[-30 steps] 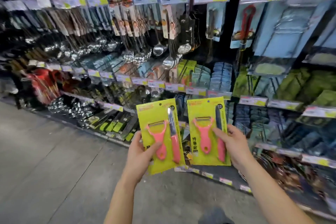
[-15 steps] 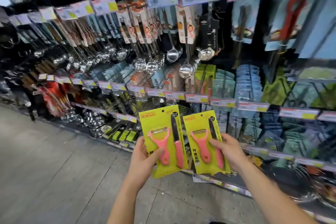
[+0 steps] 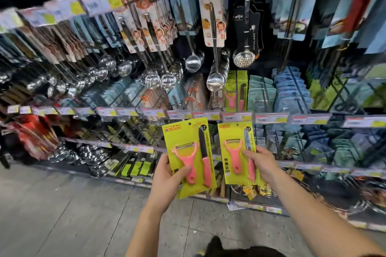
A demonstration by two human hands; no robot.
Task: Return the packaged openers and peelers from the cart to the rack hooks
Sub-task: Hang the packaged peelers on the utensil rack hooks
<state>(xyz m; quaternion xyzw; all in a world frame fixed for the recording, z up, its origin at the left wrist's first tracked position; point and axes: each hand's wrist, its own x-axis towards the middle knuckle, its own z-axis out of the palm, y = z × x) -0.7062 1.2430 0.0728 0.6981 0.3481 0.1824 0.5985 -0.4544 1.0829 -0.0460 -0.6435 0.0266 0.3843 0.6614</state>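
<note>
My left hand [image 3: 167, 175] grips the lower left edge of a yellow-green card pack [image 3: 181, 131] holding a pink peeler and a pink-handled knife. A second, matching pack [image 3: 231, 131] is held at its right edge by my right hand [image 3: 261, 162]. Both packs are upright, side by side, in front of the rack. Just above them, on a rack hook, hangs a row of the same yellow-green peeler packs [image 3: 235, 89], behind a hanging ladle [image 3: 216, 81].
The rack is dense with hanging ladles, skimmers [image 3: 243, 58] and carded tools. Price-tag strips [image 3: 271, 118] run along the hook rows. Blue packs [image 3: 290, 92] hang right of the yellow-green row. Grey floor [image 3: 62, 204] lies at lower left. The cart is out of view.
The view has closed in on the rack and tilted up. Both packs have risen slightly toward the price strip, and the hanging yellow-green row now shows right above them.
</note>
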